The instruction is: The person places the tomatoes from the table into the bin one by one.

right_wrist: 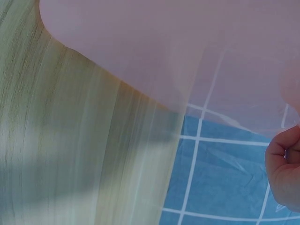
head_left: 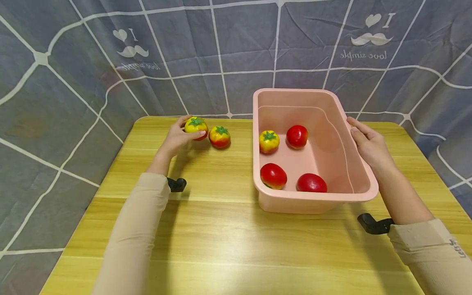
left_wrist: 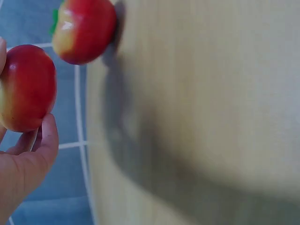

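The left hand grips a yellow-and-red fruit near the far edge of the wooden table, thumb on the near side and fingers round the other, while its green leafy crown faces up between them. The fruit looks lifted a little off the boards, judging by the shadow below, and just beside it on the right sits a second leafy-topped fruit. The right hand holds the pink bin by its right rim, thumb on the edge; how far the other fingers wrap beneath is hidden. Inside the bin lie a yellow fruit with a green crown against the left wall, a round red fruit towards the back, and two more red ones at the front, one at the left and one at the right. The glossy, even skin suggests a moulded imitation, so the held piece is probably light, firm and hard to bruise, yet smooth enough to slip or roll if pinched off-centre; the best hold is round its widest girth, thumb opposite fingers, clear of the leaves, which may bend. The bin looks like thin, slightly flexible plastic, light for its size, and its turned-out rim offers the surest place to steady it
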Demonstrator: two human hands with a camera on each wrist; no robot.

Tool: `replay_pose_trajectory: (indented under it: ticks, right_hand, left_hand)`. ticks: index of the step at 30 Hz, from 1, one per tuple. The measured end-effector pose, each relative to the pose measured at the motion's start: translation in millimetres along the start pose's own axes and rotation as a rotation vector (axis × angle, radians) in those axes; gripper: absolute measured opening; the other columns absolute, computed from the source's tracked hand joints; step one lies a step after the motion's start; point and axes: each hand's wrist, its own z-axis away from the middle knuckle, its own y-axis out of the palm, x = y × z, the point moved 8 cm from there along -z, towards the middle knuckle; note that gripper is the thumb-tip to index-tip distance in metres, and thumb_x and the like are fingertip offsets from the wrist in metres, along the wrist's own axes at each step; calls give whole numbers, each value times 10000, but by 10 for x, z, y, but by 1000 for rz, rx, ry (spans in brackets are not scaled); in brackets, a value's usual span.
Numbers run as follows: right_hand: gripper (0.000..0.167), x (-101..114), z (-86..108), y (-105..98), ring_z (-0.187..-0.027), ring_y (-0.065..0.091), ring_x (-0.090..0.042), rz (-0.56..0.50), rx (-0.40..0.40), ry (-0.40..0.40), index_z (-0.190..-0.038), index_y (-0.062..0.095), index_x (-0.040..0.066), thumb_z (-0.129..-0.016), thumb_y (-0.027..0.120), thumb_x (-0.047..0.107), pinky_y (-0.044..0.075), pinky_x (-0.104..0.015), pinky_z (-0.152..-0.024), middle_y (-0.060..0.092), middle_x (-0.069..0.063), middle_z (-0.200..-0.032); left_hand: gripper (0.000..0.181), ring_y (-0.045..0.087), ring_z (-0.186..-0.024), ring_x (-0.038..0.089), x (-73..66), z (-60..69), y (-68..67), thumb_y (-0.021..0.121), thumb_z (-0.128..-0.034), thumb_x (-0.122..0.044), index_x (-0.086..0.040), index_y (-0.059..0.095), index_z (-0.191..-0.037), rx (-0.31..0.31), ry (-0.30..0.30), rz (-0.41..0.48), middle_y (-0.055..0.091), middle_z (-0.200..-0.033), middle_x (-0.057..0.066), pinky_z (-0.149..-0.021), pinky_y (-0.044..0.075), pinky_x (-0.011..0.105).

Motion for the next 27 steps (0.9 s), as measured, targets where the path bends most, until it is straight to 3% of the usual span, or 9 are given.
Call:
replay_pose_trajectory:
  ticks: [5, 13, 27]
  right_hand:
    - [541, 8, -9, -6, -877, 553, 94, 51, -5, 5, -1449, 340, 169, -953, 508, 306, 461, -77, -705, 360, -18, -1466]
    - [540, 17, -33, -5, -876, 548, 97, 49, 8, 14, -1455, 323, 167, -960, 495, 300, 458, -74, -703, 319, -22, -1488]
    - [531, 26, -65, -24, -869, 559, 92, 26, 10, 10, -1451, 331, 156, -963, 495, 284, 462, -80, -699, 345, -21, -1474]
  left_hand:
    - [753, 431, -1159, 306, -144, -20, 11, 710, -824, -116, -54, 285, -1442, 4, -1, 17, 377, -1351, 203, -1003, 382, 385]
    - [762, 439, -1162, 285, -372, -1, 116, 716, -824, -153, -69, 285, -1447, 24, -6, 11, 390, -1350, 165, -998, 391, 372]
    - [749, 453, -1152, 232, -869, 95, 410, 707, -833, -193, -115, 289, -1450, 102, 70, 76, 419, -1327, 117, -974, 416, 335]
